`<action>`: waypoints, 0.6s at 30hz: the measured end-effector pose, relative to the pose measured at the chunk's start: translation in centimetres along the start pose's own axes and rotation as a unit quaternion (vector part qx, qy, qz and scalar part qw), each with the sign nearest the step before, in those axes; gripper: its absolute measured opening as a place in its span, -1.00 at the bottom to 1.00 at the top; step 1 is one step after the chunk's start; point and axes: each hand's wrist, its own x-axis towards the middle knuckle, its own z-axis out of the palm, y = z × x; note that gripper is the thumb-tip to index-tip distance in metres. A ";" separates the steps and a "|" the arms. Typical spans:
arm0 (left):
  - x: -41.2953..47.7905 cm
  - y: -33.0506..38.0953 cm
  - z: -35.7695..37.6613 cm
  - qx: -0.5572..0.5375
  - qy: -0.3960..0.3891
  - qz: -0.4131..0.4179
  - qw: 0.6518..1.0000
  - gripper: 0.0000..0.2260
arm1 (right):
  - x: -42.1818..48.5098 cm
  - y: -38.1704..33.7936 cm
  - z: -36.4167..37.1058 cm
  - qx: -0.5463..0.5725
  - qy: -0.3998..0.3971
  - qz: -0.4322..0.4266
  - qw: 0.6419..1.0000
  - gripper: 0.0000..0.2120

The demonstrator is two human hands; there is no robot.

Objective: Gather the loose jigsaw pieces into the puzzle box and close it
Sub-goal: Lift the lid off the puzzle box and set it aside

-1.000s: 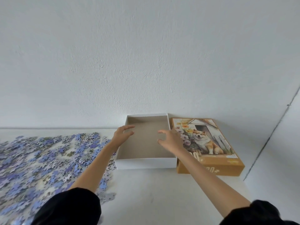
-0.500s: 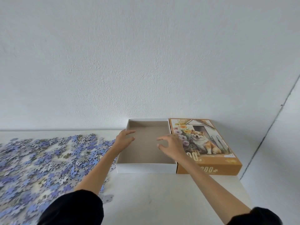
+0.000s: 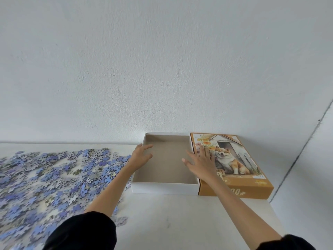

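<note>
Two black sleeves [image 3: 84, 231] frame the near edge of a white table [image 3: 171, 222]; loose blue jigsaw pieces [image 3: 54, 174] lie scattered across its left side, reaching up to the puzzle box [image 3: 165, 188]; this open white box sits mid-table, its grey-brown floor showing; the left hand [image 3: 141, 156] is at the box's left wall, fingers loosely spread over the rim; the right hand [image 3: 201, 163] hovers flat, fingers spread, over the right wall; the lid [image 3: 252, 190], picturing a dog, lies against the box's right side; a white wall [image 3: 162, 69] stands behind.
</note>
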 end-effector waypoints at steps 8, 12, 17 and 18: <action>0.0 -0.4 -0.3 -0.024 0.012 0.011 1.000 -0.66 | -0.7 -1.6 0.2 0.008 -0.033 -0.005 0.999 -0.43; 0.2 -0.4 -0.1 -0.002 0.020 0.012 1.000 -0.66 | -0.7 -1.6 0.3 0.014 -0.019 -0.004 1.000 -0.46; -0.1 0.0 0.6 0.111 0.030 0.022 0.993 -0.62 | -0.3 0.4 -1.6 0.032 0.025 -0.058 0.998 -0.58; -0.2 0.3 0.7 0.129 0.027 0.024 0.991 -0.61 | -0.2 1.4 -2.2 0.065 0.030 -0.079 0.994 -0.62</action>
